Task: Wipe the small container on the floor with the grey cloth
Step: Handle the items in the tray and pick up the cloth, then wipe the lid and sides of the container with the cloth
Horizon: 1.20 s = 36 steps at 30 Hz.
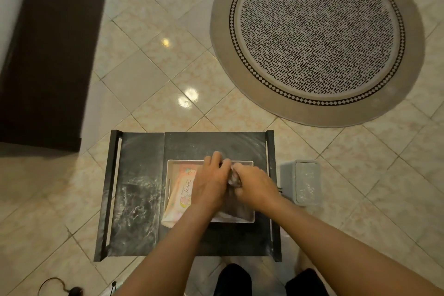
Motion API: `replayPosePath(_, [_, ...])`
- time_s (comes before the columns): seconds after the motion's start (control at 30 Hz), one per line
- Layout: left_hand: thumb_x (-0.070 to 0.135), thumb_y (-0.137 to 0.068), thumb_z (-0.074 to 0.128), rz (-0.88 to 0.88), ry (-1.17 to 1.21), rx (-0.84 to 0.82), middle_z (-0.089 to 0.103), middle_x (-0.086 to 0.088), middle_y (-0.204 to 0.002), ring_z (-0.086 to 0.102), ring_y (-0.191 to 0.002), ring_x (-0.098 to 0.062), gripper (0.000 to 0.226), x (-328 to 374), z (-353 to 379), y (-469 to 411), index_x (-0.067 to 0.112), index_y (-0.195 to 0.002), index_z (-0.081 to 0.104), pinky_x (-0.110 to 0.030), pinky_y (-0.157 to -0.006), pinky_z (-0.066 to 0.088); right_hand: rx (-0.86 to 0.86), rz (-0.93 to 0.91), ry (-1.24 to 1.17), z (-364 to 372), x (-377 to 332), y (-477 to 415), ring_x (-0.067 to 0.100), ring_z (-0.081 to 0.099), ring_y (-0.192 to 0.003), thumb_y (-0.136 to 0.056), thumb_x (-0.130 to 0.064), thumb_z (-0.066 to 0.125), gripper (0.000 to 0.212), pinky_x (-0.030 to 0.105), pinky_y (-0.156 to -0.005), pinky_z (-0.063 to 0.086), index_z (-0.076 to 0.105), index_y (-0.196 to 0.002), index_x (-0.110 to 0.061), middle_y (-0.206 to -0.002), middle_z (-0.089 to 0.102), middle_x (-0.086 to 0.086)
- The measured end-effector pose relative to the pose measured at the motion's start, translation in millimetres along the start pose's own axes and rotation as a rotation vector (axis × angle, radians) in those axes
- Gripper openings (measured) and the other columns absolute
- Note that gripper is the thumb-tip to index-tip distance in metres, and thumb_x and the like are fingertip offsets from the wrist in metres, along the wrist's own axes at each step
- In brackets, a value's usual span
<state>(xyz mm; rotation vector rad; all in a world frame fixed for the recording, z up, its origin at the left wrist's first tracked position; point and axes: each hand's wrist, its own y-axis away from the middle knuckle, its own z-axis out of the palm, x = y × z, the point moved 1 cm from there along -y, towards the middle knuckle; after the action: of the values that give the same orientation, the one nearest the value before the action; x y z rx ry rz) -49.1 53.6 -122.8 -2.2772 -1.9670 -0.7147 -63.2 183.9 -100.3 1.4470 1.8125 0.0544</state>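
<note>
The small grey container (306,182), dusty on top, stands on the tiled floor just right of a low black table (139,175). On the table sits a white box (209,162). Both my hands are inside it. My left hand (211,182) and my right hand (254,182) meet over a bunched grey cloth (233,179) and grip it between them. More of the dark cloth lies in the box under my wrists. My right hand is about a hand's width left of the container and does not touch it.
A pink pack of wipes (183,190) lies in the left side of the white box. A round patterned rug (317,36) covers the floor at the far right. Dark furniture (48,55) stands at the left. A dark cable (51,283) lies at the bottom left.
</note>
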Motion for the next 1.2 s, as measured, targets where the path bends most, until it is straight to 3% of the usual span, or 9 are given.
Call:
replayPosePath(0.1, [0.029,-0.075,0.079,0.056,-0.011,0.001,0.031,-0.001,-0.144,0.027,-0.130,-0.028,0.051,10,-31,1,0.033,-0.118,0.054,-0.044,-0.098,0.033,-0.074,-0.009,-0.191,-40,-3,15,0.012,0.062,-0.073,-0.085,-0.024,0.066,0.018,0.030,-0.064,0.053,0.052,-0.089,-0.035,-0.083,0.063,-0.007])
replayPosePath(0.2, [0.042,-0.080,0.075,0.122,0.061,-0.101,0.043,0.004,-0.144,0.027,-0.136,-0.023,0.024,25,-67,-9,0.037,-0.102,0.067,-0.048,-0.105,0.025,-0.055,-0.028,-0.300,-87,1,30,0.010,0.059,-0.072,-0.086,-0.023,0.065,0.018,0.025,-0.061,0.047,0.052,-0.084,-0.036,-0.079,0.060,-0.009])
replayPosePath(0.3, [0.043,-0.078,0.079,0.025,0.412,-0.298,0.068,0.015,-0.097,0.063,-0.093,-0.004,0.014,56,-108,-19,0.045,-0.085,0.068,-0.034,-0.089,0.053,0.023,-0.030,-0.402,-135,13,46,0.006,0.060,-0.078,-0.087,-0.022,0.064,0.014,0.019,-0.065,0.044,0.058,-0.091,-0.035,-0.083,0.062,-0.010])
replayPosePath(0.37, [0.040,-0.078,0.078,0.029,0.580,-0.352,0.068,0.013,-0.080,0.067,-0.073,-0.005,0.015,83,-130,-24,0.044,-0.084,0.065,-0.025,-0.069,0.059,0.062,-0.015,-0.514,-165,27,58,0.007,0.065,-0.084,-0.088,-0.022,0.066,0.013,0.023,-0.069,0.051,0.065,-0.099,-0.028,-0.089,0.069,-0.006])
replayPosePath(0.47, [0.030,-0.083,0.073,0.037,0.658,-0.318,0.068,0.008,-0.090,0.068,-0.082,-0.006,0.016,123,-148,-30,0.035,-0.095,0.064,-0.027,-0.071,0.059,0.070,0.001,-0.606,-206,54,73,0.016,0.069,-0.091,-0.086,-0.020,0.070,0.016,0.034,-0.079,0.058,0.069,-0.102,-0.022,-0.095,0.073,0.002])
replayPosePath(0.63, [0.030,-0.087,0.074,-0.106,0.935,-0.304,0.073,0.003,-0.090,0.073,-0.088,-0.017,0.022,178,-147,-39,0.023,-0.105,0.064,-0.027,-0.066,0.059,-0.025,0.023,-0.690,-253,116,95,0.017,0.069,-0.090,-0.086,-0.005,0.070,0.015,0.033,-0.084,0.057,0.072,-0.098,-0.015,-0.097,0.074,0.008])
replayPosePath(0.83, [0.026,-0.090,0.071,-0.174,1.024,-0.248,0.073,-0.012,-0.095,0.073,-0.087,-0.026,0.022,220,-78,-59,0.011,-0.106,0.066,-0.034,-0.072,0.060,-0.059,0.062,-0.714,-256,196,95,0.013,0.067,-0.077,-0.087,0.005,0.065,0.018,0.027,-0.068,0.056,0.067,-0.100,-0.007,-0.083,0.069,0.004])
replayPosePath(1.03, [0.018,-0.094,0.066,-0.262,1.043,-0.118,0.074,-0.004,-0.095,0.073,-0.084,-0.015,0.008,231,40,-101,0.024,-0.099,0.066,-0.035,-0.075,0.061,0.033,0.141,-0.663,-202,287,52,0.018,0.068,-0.083,-0.087,0.004,0.066,0.017,0.026,-0.066,0.058,0.067,-0.101,-0.005,-0.093,0.069,0.012])
replayPosePath(1.2, [0.012,-0.095,0.063,-0.291,1.112,0.000,0.072,0.000,-0.090,0.071,-0.080,-0.010,0.011,216,136,-120,0.023,-0.097,0.064,-0.019,-0.058,0.056,0.060,0.119,-0.603,-141,347,8,0.018,0.068,-0.081,-0.080,0.010,0.069,0.025,0.023,-0.065,0.058,0.068,-0.099,-0.006,-0.091,0.068,0.011])
